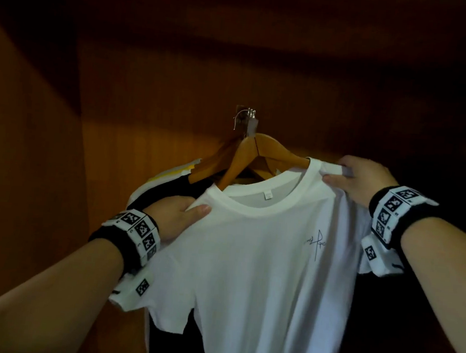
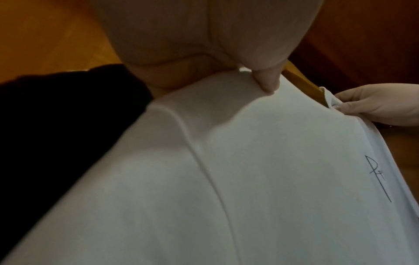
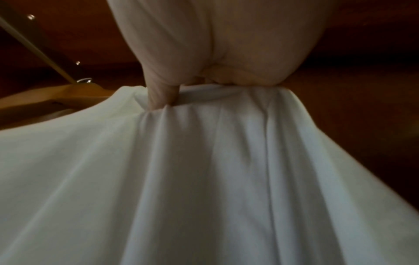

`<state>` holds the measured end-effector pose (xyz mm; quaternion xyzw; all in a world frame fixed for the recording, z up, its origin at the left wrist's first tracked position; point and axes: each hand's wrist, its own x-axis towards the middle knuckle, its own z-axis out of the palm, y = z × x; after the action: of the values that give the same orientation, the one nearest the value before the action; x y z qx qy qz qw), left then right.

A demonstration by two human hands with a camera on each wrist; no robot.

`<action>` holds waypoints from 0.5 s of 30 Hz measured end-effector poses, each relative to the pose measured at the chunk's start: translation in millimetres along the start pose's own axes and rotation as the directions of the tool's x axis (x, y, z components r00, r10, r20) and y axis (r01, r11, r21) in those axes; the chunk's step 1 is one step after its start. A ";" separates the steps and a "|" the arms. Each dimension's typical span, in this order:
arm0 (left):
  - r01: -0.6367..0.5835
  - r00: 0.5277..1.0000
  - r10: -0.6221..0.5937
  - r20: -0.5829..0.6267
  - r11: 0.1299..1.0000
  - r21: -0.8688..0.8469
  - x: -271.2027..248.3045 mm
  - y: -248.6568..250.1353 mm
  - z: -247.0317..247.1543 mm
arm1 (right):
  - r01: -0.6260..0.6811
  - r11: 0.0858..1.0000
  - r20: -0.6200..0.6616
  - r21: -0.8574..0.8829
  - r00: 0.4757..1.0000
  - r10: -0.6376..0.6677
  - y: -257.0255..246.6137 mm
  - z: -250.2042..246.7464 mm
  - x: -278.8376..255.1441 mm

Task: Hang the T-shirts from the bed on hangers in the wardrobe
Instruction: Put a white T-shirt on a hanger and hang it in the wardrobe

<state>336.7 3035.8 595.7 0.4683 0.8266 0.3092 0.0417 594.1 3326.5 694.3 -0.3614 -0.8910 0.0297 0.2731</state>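
A white T-shirt (image 1: 261,263) with a small black scribble on the chest hangs in front of me inside the wardrobe. A wooden hanger (image 1: 253,155) on the metal rail sits in its collar; the hanger's right arm pokes out by the collar. My left hand (image 1: 178,213) pinches the shirt's left shoulder, thumb on top (image 2: 267,84). My right hand (image 1: 358,179) pinches the right shoulder by the collar rim, bunching the cloth (image 3: 163,100). In the left wrist view the right hand (image 2: 381,107) shows at the far edge next to the hanger's arm (image 2: 303,82).
Behind the white shirt hang a black garment (image 1: 168,190) and a pale yellow-trimmed one (image 1: 176,171) on further wooden hangers (image 1: 213,163). Dark wooden wardrobe walls (image 1: 30,158) close in on the left and at the back. The rail (image 3: 34,46) runs overhead.
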 end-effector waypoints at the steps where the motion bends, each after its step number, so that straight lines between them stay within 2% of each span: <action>1: 0.007 1.000 -0.006 -0.024 1.000 0.021 0.7 -2.1 1.1 | -0.007 1.000 0.013 0.025 1.000 0.007 1.8 5.6 -1.2; 7: 0.069 0.979 -0.042 -0.197 0.989 0.131 4.2 -20.2 1.9 | -0.047 0.993 0.038 0.106 0.998 0.044 -0.4 43.2 -12.7; 11: 0.114 0.949 -0.041 -0.314 0.969 0.220 3.1 -22.6 -7.2 | -0.028 0.996 -0.017 0.082 0.999 0.030 -10.2 67.5 -26.4; 15: 0.150 0.938 -0.015 -0.347 0.919 0.365 4.5 -24.5 -19.0 | -0.040 0.996 -0.082 0.080 0.996 0.046 -21.3 86.6 -39.5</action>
<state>309.0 3021.4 598.5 0.3716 0.8852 0.2140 -0.1804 560.0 3297.2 607.7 -0.3704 -0.8689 0.0553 0.3237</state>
